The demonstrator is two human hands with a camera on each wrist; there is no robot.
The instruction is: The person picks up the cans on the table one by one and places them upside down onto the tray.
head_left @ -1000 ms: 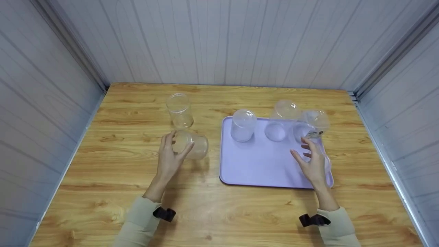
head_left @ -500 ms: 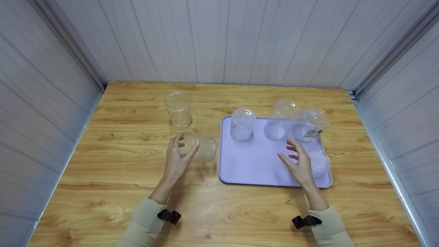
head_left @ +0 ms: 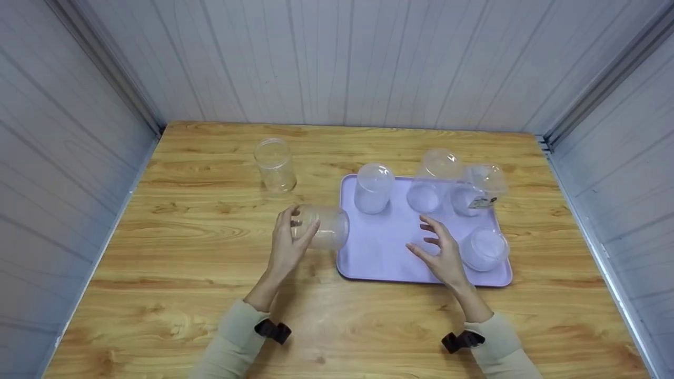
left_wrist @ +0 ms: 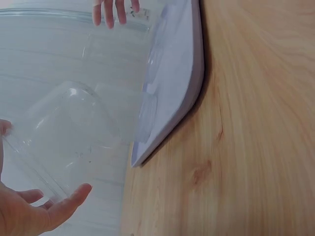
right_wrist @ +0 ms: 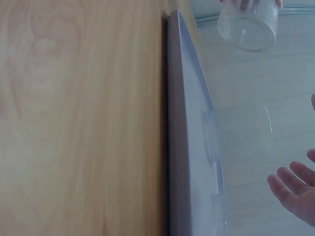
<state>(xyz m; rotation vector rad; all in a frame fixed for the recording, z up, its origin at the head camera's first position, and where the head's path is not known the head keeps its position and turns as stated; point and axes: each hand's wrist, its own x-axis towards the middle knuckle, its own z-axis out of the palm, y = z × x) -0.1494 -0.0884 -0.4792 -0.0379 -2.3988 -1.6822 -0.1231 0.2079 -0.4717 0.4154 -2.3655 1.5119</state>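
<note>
My left hand (head_left: 288,242) grips a clear plastic jar (head_left: 330,227) around its rimmed end. The jar lies tilted on its side in the air, its other end pointing right and overlapping the left edge of the lilac tray (head_left: 389,263) in the head view. In the left wrist view, thumb and fingers (left_wrist: 71,204) spread around the jar's rim. Over the tray, my right hand (head_left: 442,255) hovers with fingers apart and loosely bent, holding nothing. Just right of it a clear jar (head_left: 484,250) sits in the tray's near right corner.
Along the tray's far side stand several clear jars: one at the left (head_left: 374,189), one in the middle (head_left: 437,166), and a labelled jar (head_left: 487,181) at the right. Another clear jar (head_left: 275,166) stands on the wooden table (head_left: 200,210) at back left. Panelled walls (head_left: 326,63) surround the table.
My left hand has carried the jar rightward to the tray's left edge. My right hand has moved left across the tray, away from the near right corner jar, which now shows fully.
</note>
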